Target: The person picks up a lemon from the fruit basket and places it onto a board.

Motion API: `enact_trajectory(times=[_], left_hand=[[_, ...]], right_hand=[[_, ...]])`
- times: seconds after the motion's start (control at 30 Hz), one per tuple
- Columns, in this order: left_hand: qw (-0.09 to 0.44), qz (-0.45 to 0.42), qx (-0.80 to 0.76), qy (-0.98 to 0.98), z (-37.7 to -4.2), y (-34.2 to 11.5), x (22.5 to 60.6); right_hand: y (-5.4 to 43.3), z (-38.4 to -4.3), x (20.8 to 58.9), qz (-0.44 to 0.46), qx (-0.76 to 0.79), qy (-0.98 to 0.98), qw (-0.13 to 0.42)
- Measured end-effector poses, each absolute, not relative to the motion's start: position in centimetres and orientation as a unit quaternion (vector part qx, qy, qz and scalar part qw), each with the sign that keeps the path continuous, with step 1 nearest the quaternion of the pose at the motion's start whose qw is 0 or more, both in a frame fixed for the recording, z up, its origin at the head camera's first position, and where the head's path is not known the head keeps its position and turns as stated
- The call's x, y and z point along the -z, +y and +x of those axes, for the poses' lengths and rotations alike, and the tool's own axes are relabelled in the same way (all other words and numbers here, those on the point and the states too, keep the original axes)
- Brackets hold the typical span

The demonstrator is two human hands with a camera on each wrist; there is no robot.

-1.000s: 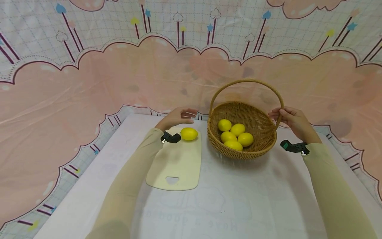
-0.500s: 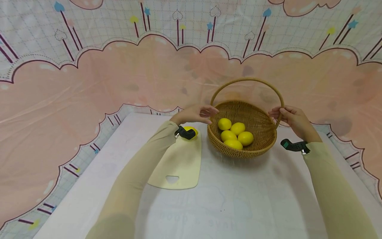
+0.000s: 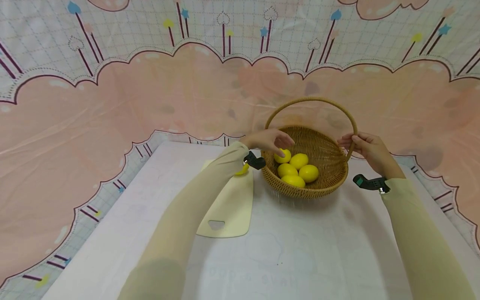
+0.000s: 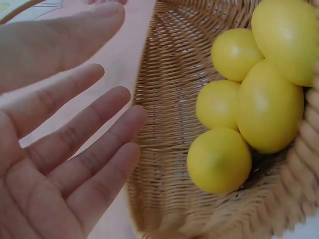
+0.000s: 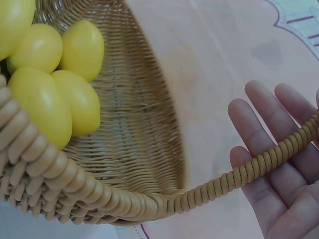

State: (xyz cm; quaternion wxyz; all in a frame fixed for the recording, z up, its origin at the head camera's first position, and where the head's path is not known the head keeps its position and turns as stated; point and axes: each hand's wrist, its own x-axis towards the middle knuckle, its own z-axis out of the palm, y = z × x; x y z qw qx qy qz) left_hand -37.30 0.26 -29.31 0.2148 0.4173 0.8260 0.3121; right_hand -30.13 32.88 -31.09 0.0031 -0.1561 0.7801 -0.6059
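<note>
A brown wicker basket (image 3: 326, 152) holds several yellow lemons (image 3: 299, 161) toward its left side. My right hand (image 3: 369, 151) holds the right side of the basket's arched handle (image 3: 311, 99); in the right wrist view the handle (image 5: 259, 167) runs across the fingers. Over the basket's left rim reaches my left hand (image 3: 271, 140), its fingers extended and nothing in it. The left wrist view has that hand (image 4: 70, 144) palm up front, fingertips near the wicker wall, apart from the lemons (image 4: 219, 160). Another lemon (image 3: 243, 170) lies on a cream cutting board (image 3: 230, 210), partly hidden by my left wrist.
The basket and board rest on a white-covered table (image 3: 300, 246). A pink patterned cloth (image 3: 168, 100) hangs behind and around it. Black wrist devices (image 3: 254, 160) sit on both wrists.
My left hand has moved right, from above the lemon on the board to over the basket's left rim. The right hand keeps its place on the handle; the basket stays put.
</note>
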Motion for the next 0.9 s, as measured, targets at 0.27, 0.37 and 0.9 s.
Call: enact_trajectory(times=[0.27, 0.37, 0.9], left_hand=[[0.208, 0.430, -0.276, 0.834, -38.2, 3.3, 30.2], [0.202, 0.431, -0.267, 0.838, -38.5, 4.4, 30.9], [0.228, 0.391, -0.269, 0.850, -38.7, 7.8, 33.6]], right_hand=[[33.0, -30.2, 31.3, -0.162, 0.620, 0.768, 0.002], [33.1, -30.2, 31.3, -0.161, 0.618, 0.769, 0.002], [32.9, -30.1, 31.2, -0.166, 0.622, 0.765, -0.003]])
